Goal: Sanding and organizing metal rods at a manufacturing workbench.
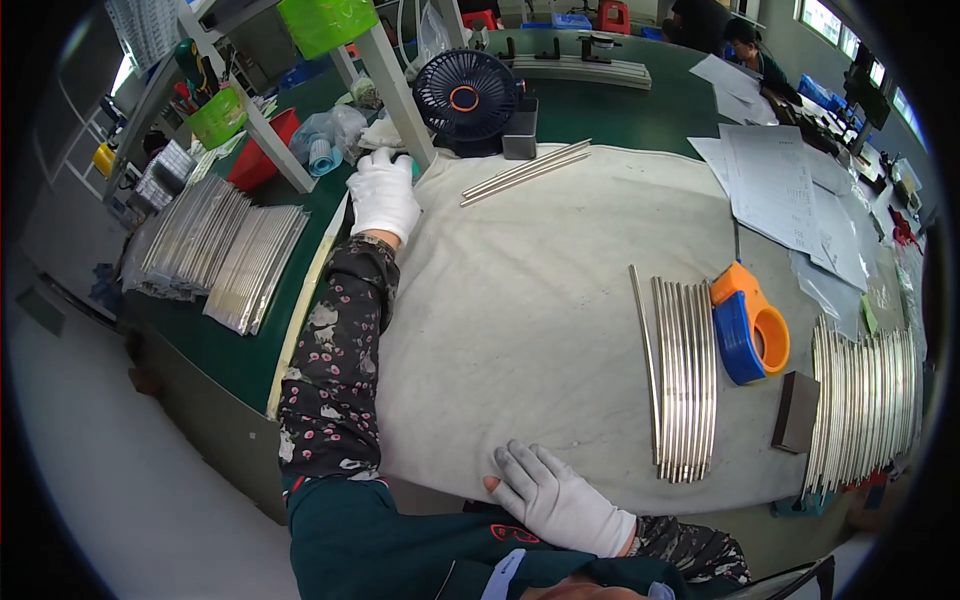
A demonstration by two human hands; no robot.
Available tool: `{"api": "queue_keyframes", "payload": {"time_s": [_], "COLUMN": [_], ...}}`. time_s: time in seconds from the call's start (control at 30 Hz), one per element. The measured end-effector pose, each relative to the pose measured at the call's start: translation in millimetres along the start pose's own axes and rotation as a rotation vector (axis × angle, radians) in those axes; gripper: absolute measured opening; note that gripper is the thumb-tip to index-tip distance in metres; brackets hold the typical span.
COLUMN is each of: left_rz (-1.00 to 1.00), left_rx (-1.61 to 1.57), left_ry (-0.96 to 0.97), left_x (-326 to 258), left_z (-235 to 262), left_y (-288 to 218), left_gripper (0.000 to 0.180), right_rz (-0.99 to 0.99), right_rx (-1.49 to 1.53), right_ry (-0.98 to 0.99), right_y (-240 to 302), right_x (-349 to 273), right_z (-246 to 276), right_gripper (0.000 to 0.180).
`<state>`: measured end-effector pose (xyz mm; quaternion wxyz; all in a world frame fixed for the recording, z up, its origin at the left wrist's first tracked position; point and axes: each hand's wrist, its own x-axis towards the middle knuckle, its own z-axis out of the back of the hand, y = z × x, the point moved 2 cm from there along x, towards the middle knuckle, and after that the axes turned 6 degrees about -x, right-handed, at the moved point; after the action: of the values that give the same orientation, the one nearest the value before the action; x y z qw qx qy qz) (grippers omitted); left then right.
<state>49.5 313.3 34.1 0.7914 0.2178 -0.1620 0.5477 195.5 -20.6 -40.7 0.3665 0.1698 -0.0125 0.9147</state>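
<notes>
My left hand point(384, 203), in a white glove, reaches far out to the cloth's back left corner beside the shelf post. Its fingers curl down next to a small green thing point(414, 168) and a crumpled white cloth point(384, 133); what they hold is hidden. Close to my body, my right hand point(560, 505) rests at the near edge of the pale cloth point(520, 330), open, its gloved fingers stretched out and thumb tip bare. Right of centre lies a row of thin metal rods point(685, 380), with one rod point(645, 370) slightly apart. Three or so rods point(525, 173) lie loose farther back.
An orange and blue tape dispenser point(750, 325) and a dark block point(796, 412) sit between the row and a larger rod pile point(865, 410). A black fan point(467, 95) stands behind. Bagged rods point(257, 265) lie left; papers point(770, 185) cover the far right. Another person point(745, 45) sits beyond.
</notes>
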Motion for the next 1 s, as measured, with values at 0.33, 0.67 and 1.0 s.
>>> {"api": "queue_keyframes", "payload": {"time_s": [0.33,0.67,1.0], "left_rz": [-0.272,0.118,0.176], "left_rx": [-0.379,-0.285,-0.303], "left_ry": [0.314,0.392,0.387], "left_x": [-117.8,-111.8,-107.5], "left_z": [-16.6,-31.8,-26.7], "left_y": [-38.4,6.9,-1.4], "left_gripper": [0.065,0.076,0.075], "right_rz": [-0.057,-0.093,-0.151], "right_rx": [0.069,0.052,0.109], "right_ry": [0.013,0.031,0.056], "right_y": [2.4,2.9,5.4], "right_x": [6.0,2.7,6.8], "right_z": [7.4,12.1,21.2], "right_gripper": [0.046,0.058,0.063]}}
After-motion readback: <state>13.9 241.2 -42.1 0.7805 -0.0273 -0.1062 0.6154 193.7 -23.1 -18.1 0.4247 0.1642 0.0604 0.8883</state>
